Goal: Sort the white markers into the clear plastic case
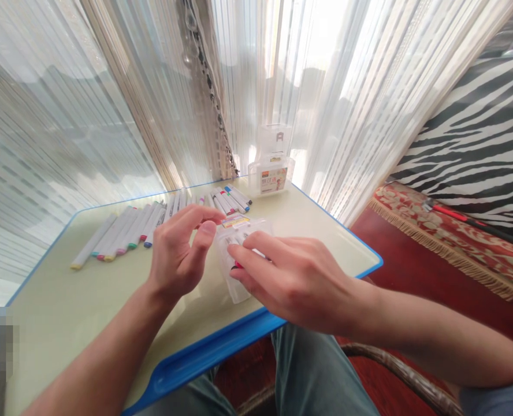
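Observation:
A clear plastic case (237, 292) sits at the middle of the table, with several white markers partly visible inside it. My right hand (289, 271) reaches over the case, its fingers closed around a marker (238, 265) with a red and dark end. Most of that marker is hidden by the fingers. At the case's upper left is my left hand (181, 248), with thumb and index finger curved and apart. The index fingertip is close to the case's handle (235, 221); whether it touches cannot be made out.
A row of white markers (122, 231) with coloured ends lies along the table's left and back. More markers (230, 200) lie behind the case. Another clear case (270, 179) with a printed label stands upright at the back. The table (87, 312) has a blue rim; string curtains (256, 75) hang behind.

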The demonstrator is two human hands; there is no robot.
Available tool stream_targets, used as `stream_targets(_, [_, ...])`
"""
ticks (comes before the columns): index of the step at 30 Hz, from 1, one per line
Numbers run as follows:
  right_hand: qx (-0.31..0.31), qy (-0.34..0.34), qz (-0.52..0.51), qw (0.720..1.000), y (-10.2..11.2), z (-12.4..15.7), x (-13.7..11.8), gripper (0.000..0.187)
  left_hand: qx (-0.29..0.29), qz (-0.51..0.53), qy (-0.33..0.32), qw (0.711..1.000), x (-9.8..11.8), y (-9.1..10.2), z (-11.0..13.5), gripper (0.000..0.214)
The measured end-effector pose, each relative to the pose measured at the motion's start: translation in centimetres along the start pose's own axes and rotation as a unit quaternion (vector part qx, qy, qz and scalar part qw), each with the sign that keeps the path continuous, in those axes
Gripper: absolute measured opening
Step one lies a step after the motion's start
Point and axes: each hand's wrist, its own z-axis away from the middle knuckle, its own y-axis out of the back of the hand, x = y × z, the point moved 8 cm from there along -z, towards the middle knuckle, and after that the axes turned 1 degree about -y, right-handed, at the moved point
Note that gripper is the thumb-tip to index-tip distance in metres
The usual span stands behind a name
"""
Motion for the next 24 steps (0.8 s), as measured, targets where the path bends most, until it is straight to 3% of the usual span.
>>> stream_targets(6, [-0.005,-0.016,-0.022,1.000,0.0,0.0,0.2,0.032,-0.002,-0.008,0.006,1.000,-0.3,-0.1,0.0,0.027])
stream_targets(12, [-0.016,0.007,-0.031,0.999,0.0,0.3,0.3,0.021,-0.008,-0.012,0.015,1.000,-0.5,-0.3,0.0,0.027])
stream_targets(24, [-0.017,0.010,-0.057,0.998,-0.3,0.4,0.6,0.019,-0.014,-0.018,0.045,0.999,-1.1,-0.1,0.0,0.028])
